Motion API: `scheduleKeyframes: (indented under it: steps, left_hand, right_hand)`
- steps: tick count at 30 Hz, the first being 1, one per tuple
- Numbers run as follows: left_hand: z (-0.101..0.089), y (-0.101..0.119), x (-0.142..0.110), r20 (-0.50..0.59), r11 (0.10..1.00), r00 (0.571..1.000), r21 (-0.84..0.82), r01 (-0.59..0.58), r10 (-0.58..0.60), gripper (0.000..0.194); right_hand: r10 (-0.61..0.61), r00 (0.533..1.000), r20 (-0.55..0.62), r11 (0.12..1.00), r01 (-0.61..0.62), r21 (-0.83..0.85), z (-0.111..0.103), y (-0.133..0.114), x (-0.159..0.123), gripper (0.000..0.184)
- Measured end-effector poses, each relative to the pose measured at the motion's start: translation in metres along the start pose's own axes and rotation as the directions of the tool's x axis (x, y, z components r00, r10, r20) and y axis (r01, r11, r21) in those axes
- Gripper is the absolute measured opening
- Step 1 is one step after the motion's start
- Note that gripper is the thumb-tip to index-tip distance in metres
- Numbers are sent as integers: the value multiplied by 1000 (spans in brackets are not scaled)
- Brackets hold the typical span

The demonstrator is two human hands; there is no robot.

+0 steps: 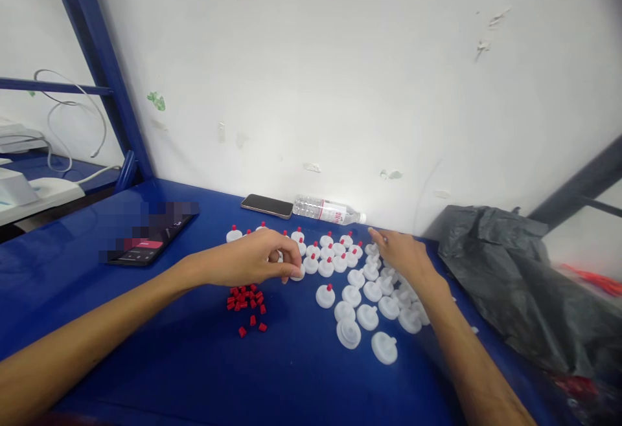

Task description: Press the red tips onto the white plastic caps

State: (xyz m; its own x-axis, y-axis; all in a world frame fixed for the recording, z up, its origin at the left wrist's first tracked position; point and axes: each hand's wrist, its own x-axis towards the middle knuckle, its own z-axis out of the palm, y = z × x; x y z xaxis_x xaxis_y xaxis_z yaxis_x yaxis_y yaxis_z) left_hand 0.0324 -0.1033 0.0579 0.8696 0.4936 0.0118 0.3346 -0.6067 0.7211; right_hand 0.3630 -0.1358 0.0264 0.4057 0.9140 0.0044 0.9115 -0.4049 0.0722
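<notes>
Several white round plastic caps (368, 316) lie on the blue table (204, 368); those at the back (326, 265) carry a small red plug on top, while the nearer ones are bare. A pile of loose red plugs (245, 300) lies just under my left hand. My left hand (253, 261) is curled, with fingertips pinched on a white cap (297, 272) at the table surface. My right hand (401, 252) reaches over the bare caps, fingers bent down among them; what it holds, if anything, is hidden.
A phone (267, 205) and a lying water bottle (328, 210) sit against the white wall. A dark tablet-like device (148, 241) lies at the left. A crumpled black plastic bag (525, 283) fills the right side. Blue shelf posts stand at both sides.
</notes>
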Motion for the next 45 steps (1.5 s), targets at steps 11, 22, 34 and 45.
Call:
scheduleKeyframes:
  steps: [11,22,34,45]
  left_hand:
    - [12,-4,5,-312,1000,950,0,13,-12,24]
    - [21,-16,10,-487,965,857,261,-41,168,19]
    - [29,-32,12,-535,887,773,456,-76,342,21]
    - [33,-37,14,-528,856,735,497,-138,425,19]
  right_hand:
    - [-24,990,-140,1000,25,12,-1,3,-5,49]
    - [-81,989,-127,992,93,91,14,16,6,33]
    - [-328,772,-544,808,528,262,-11,-21,-17,42]
    - [-661,490,-569,524,843,118,-17,-78,-66,40]
